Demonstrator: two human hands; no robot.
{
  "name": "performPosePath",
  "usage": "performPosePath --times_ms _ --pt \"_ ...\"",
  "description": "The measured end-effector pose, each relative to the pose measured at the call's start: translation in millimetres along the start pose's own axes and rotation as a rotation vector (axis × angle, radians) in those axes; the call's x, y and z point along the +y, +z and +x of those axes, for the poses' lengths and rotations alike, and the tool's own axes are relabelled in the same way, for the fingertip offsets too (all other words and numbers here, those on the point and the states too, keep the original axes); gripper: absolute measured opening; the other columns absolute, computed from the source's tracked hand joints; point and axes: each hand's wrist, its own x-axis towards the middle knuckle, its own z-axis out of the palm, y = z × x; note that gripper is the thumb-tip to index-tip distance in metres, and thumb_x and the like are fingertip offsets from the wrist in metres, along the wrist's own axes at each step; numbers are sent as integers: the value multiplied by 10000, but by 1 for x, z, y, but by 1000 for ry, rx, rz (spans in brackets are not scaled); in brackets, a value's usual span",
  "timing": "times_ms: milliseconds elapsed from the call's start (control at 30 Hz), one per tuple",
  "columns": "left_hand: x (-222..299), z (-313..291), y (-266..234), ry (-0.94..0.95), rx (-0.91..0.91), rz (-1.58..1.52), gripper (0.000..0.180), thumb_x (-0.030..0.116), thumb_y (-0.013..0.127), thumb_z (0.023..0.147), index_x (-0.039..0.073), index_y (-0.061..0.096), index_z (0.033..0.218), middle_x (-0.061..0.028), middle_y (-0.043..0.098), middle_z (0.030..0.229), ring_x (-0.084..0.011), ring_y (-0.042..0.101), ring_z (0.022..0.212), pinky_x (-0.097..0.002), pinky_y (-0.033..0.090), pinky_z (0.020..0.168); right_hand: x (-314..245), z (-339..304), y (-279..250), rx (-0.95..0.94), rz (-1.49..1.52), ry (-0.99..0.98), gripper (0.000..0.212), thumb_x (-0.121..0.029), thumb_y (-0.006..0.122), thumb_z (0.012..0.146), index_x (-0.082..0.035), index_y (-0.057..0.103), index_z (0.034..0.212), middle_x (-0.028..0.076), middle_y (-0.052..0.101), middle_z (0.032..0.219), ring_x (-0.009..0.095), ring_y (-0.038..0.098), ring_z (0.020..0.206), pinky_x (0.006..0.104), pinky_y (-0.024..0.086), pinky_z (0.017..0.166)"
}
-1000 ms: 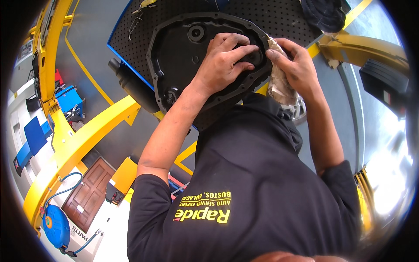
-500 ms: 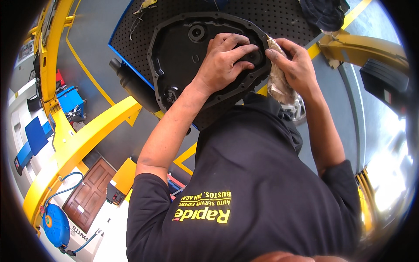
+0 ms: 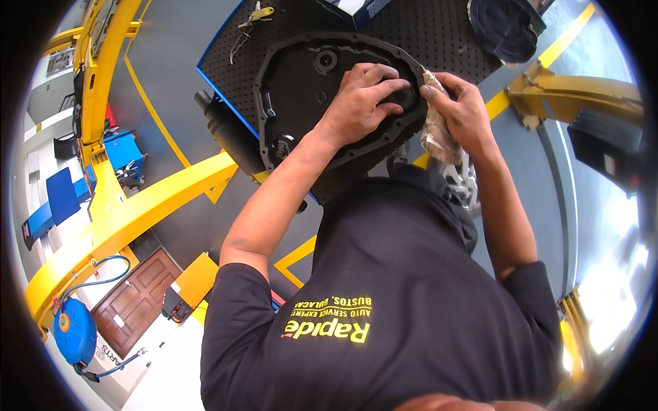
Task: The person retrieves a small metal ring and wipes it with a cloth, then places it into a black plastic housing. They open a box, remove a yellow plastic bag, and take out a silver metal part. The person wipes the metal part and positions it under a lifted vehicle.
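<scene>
A black transmission oil pan with a bolt-holed flange lies tilted on a perforated black surface in front of me. My left hand reaches inside it, fingers curled near a round recess at the right side; what they pinch, if anything, is hidden. At the pan's right rim, my right hand pinches a stained, pale rag between thumb and fingers. The rag touches the flange's outer edge and hangs down below the hand.
A key with a yellow head lies at the surface's far left. A dark, rounded part sits at the far right. Yellow lift arms flank the surface on both sides. A blue hose reel hangs at the lower left.
The whole view has shifted, so the pan and surroundings sit slightly lower and to the right. Both hands keep nearly the same places on the pan and rag.
</scene>
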Motion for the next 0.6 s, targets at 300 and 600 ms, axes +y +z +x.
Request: performPosePath --times_ms 300,600 --pt "50 -30 -57 -240 248 -48 488 237 781 916 79 663 1363 -101 622 1308 -258 581 1217 -358 459 1029 0 0 -3 32 45 19 384 -256 709 983 41 705 1226 62 723 998 103 635 841 269 527 767" --pt "125 -182 -62 -646 639 -604 466 302 697 1017 40 610 1393 -82 649 1259 -194 616 1160 -314 484 959 -46 -44 -55 63 368 -82 361 -222 603 1034 9 617 1311 144 721 1090 194 737 912 310 616 798"
